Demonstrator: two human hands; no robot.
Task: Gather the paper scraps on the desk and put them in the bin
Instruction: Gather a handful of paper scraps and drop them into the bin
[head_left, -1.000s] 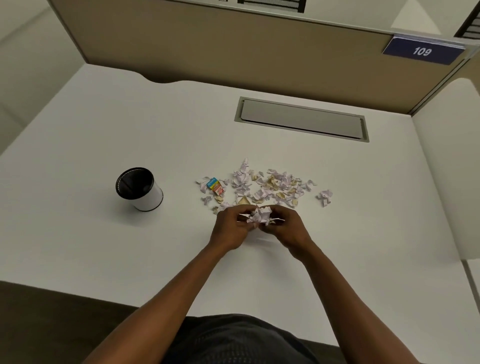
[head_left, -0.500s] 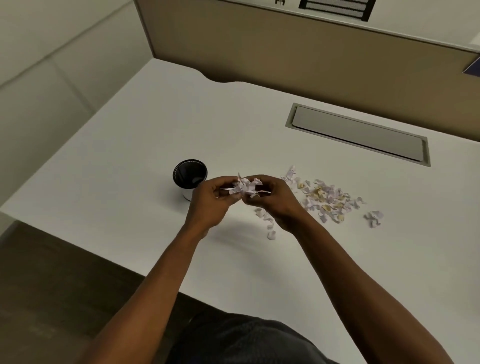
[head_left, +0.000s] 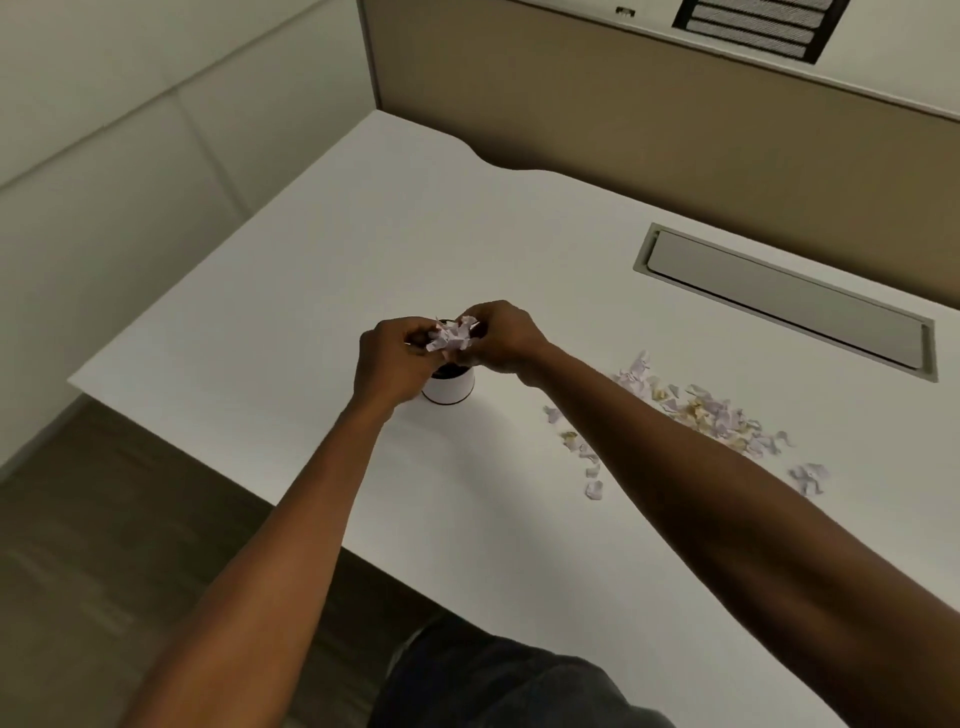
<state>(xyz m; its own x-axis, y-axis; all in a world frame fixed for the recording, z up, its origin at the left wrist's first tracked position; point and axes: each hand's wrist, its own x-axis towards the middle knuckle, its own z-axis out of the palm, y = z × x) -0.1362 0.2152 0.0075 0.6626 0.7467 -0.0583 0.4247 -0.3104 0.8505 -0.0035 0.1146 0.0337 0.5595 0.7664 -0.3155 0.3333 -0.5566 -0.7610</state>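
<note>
head view shows my left hand (head_left: 392, 358) and right hand (head_left: 501, 338) pressed together, fingers curled round a crumpled bunch of pale lilac and white paper scraps (head_left: 451, 336). that bunch sits right above the small round white bin with a black inside (head_left: 449, 387), which stands just under my hands, its mouth mostly hidden by them; so i judge the drop is straight down, with neither hand clearly nearer. the loose spread of lilac and yellowish paper scraps (head_left: 696, 410) lies on the white table (head_left: 311, 291) to the right, well apart from the bin and nearer my right arm. half a second ago my hands held the bunch beside the bin, towards the pile; now they are over it.
</note>
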